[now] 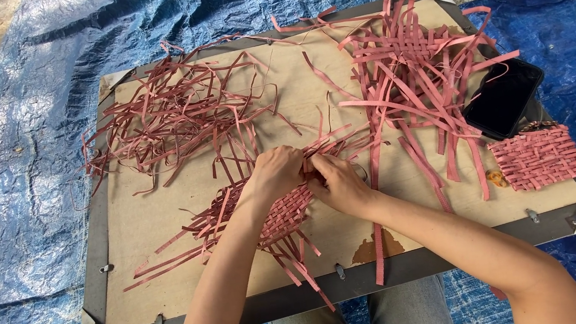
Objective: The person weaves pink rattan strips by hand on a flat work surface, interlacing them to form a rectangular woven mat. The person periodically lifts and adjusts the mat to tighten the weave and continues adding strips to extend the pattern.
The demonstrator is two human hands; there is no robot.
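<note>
A partly woven mat of reddish-pink strips point(277, 218) was seen lying on a flat board point(163, 221) that was rested across the person's lap, near the middle of its near edge. The mat's long axis was seen to run diagonally, from near-left up to far-right, with loose strip ends fanned out at both ends. The left hand point(276, 173) was laid on the far-right end of the mat, its fingers curled shut over the strips there. The right hand point(338, 185) was set just beside it to the right, touching it, with its fingers pinched closed on the same bunch of strips; exactly which strip was held by each could not be told, as the fingertips were hidden. Both hands were therefore placed at the mat's far-right end, with the woven body stretched away to the near left, under the left forearm.

A tangled heap of loose strips point(173, 117) was spread on the far left of the board, and a second, loosely woven piece point(416, 73) on the far right. A dark phone point(504, 99) and a small finished woven square point(538, 157) were placed at the right edge. A blue tarpaulin point(16, 217) was spread beneath.
</note>
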